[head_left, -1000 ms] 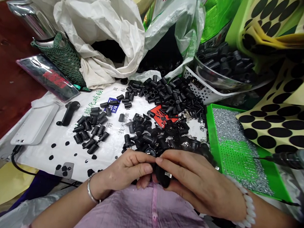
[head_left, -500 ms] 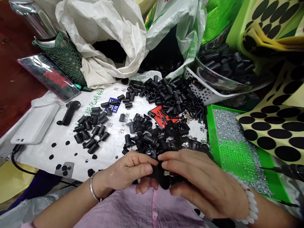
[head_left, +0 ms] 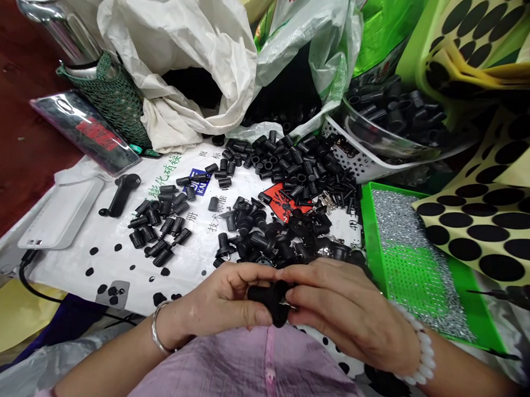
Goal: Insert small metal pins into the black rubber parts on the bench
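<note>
My left hand (head_left: 227, 298) and my right hand (head_left: 348, 308) meet close to my body and both pinch one small black plastic part (head_left: 268, 297). It has a tube-like end and a rounder base. A thin metal piece shows at its right side, under my right fingers. Just beyond my hands lies a heap of similar black parts (head_left: 272, 236) on a white printed sheet (head_left: 115, 245). A smaller group of black parts (head_left: 159, 226) lies to the left.
A green tray (head_left: 470, 298) of tiny silver screws sits at right. A white perforated basket (head_left: 357, 161) and a clear bowl of black tubes (head_left: 393, 119) stand behind. Yellow sheets of black round pads (head_left: 490, 229), plastic bags (head_left: 187, 57), a phone (head_left: 82, 128) and a white box (head_left: 60, 214) surround.
The black part between my hands has turned and come up into plain sight; my left thumb has moved under it. Both hands stay in the same place.
</note>
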Available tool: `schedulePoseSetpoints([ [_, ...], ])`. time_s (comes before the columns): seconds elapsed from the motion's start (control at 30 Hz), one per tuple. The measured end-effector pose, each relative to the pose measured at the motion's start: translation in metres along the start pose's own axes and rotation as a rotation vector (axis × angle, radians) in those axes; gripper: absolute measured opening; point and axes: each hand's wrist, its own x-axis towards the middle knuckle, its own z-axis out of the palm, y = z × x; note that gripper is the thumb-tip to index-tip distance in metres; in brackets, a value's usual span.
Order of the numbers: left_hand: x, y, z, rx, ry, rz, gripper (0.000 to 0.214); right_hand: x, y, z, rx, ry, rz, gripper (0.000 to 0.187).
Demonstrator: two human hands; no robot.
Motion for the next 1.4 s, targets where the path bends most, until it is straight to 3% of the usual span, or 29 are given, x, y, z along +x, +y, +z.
schedulePoseSetpoints([
  [0.13, 0.002, 0.004, 0.003, -0.017, -0.035, 0.003, 0.037, 0.000, -0.001, 0.002, -0.002, 0.031, 0.004, 0.018],
  [0.33, 0.005, 0.006, 0.001, 0.052, -0.123, -0.127, 0.046, 0.002, -0.007, 0.007, 0.080, 0.047, 0.035, 0.017],
  [0.5, 0.005, 0.009, 0.000, 0.090, -0.067, -0.144, 0.046, 0.000, -0.007, 0.012, 0.161, 0.026, 0.120, 0.012],
  [0.67, 0.001, 0.011, -0.003, 0.099, -0.045, -0.084, 0.047, -0.005, -0.003, 0.013, 0.052, 0.084, 0.101, 0.008],
  [0.8, -0.006, 0.013, -0.003, 0.171, 0.028, -0.089, 0.035, -0.008, -0.001, 0.012, 0.041, 0.103, 0.094, 0.006],
  [1.0, -0.003, 0.011, 0.004, 0.133, 0.119, 0.061, 0.030, -0.008, 0.000, 0.009, 0.284, 0.130, 0.231, 0.006],
  [1.17, 0.004, 0.011, 0.005, 0.549, 0.213, 0.275, 0.022, -0.016, -0.001, 0.014, 0.444, 0.225, 0.418, 0.009],
  [1.23, 0.006, 0.010, 0.006, 0.618, 0.238, 0.313, 0.022, -0.021, -0.002, 0.017, 0.441, 0.264, 0.452, 0.010],
  [1.4, 0.008, 0.003, 0.013, 0.252, 0.249, 0.119, 0.023, -0.027, -0.009, 0.020, 0.297, 0.280, 0.390, 0.015],
])
